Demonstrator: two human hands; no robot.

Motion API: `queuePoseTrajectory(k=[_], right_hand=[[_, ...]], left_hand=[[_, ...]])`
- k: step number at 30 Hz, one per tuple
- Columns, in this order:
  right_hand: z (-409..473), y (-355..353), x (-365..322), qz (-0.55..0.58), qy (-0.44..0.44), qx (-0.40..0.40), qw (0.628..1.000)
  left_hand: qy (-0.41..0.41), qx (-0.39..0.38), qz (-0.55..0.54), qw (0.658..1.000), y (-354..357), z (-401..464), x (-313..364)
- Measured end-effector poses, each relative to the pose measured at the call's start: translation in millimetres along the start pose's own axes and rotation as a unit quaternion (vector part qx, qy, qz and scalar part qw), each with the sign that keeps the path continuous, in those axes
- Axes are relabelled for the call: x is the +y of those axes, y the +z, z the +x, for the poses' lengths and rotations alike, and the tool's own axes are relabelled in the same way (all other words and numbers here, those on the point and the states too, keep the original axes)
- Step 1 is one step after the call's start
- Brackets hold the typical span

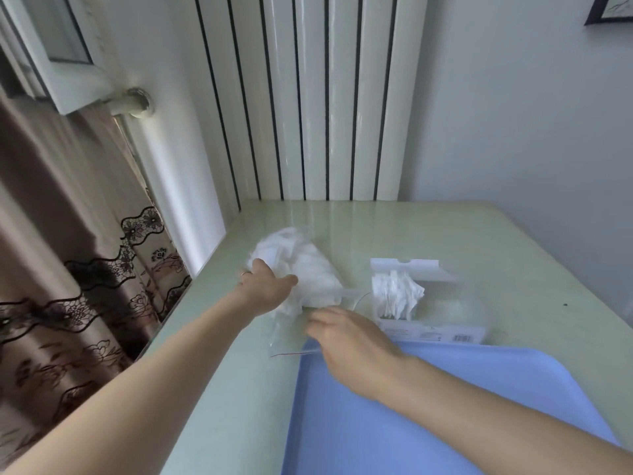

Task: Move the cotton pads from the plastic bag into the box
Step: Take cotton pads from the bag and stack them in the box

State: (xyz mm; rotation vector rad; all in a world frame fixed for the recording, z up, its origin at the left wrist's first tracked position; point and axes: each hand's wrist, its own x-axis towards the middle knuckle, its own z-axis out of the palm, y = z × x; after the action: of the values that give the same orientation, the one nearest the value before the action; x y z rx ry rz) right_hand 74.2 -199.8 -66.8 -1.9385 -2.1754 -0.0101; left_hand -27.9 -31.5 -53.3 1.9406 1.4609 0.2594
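A clear plastic bag (pixel 301 265) full of white cotton pads lies on the pale green table (pixel 479 234), left of centre. My left hand (pixel 265 286) rests on the bag's near left side with its fingers closed on the plastic. My right hand (pixel 342 332) is blurred at the bag's open mouth near the red zip line; what its fingers hold is unclear. To the right stands a clear box (pixel 428 323) with its white lid (pixel 407 267) up, and a bunch of cotton pads (pixel 395 298) stands on edge inside it.
A light blue tray (pixel 411 423) lies at the table's near edge under my right forearm. A white radiator (pixel 301 97) stands behind the table. A patterned brown curtain (pixel 68 286) hangs at the left. The table's right side borders a grey wall.
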Motion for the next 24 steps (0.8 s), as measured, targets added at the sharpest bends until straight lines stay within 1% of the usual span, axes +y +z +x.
queuePoseTrajectory(k=[3, 5, 7, 11, 14, 15, 18, 24], right_hand=[[24.8, 5.5, 2.8, -0.054, 0.033, 0.024, 0.998], [37.6, 9.3, 4.1, -0.105, 0.05, 0.037, 0.993], [47.2, 16.1, 4.1, -0.129, 0.063, 0.042, 0.989], [56.3, 22.3, 3.2, -0.122, 0.103, 0.035, 0.986], [65.1, 18.3, 4.6, -0.131, 0.145, -0.01, 0.981], [68.7, 17.2, 5.5, -0.132, 0.158, -0.009, 0.979], [75.3, 17.0, 8.5, -0.148, 0.168, 0.006, 0.975], [84.8, 19.2, 16.8, -0.19, 0.177, 0.004, 0.966]], left_hand=[[0.001, -0.009, -0.031, 0.999, 2.8, 3.9, 0.7], [0.005, -0.005, -0.046, 0.999, 3.4, 8.3, 1.7], [0.003, 0.001, -0.061, 0.998, 3.9, 14.3, 1.2], [-0.008, -0.008, -0.067, 0.998, 4.2, 22.3, 0.0], [-0.01, -0.014, -0.064, 0.998, 4.2, 24.2, -0.3], [-0.009, -0.016, -0.062, 0.998, 4.6, 25.1, -0.9], [-0.008, -0.019, -0.056, 0.998, 6.0, 28.4, -2.6], [0.005, -0.024, -0.042, 0.999, 7.8, 33.3, -1.5]])
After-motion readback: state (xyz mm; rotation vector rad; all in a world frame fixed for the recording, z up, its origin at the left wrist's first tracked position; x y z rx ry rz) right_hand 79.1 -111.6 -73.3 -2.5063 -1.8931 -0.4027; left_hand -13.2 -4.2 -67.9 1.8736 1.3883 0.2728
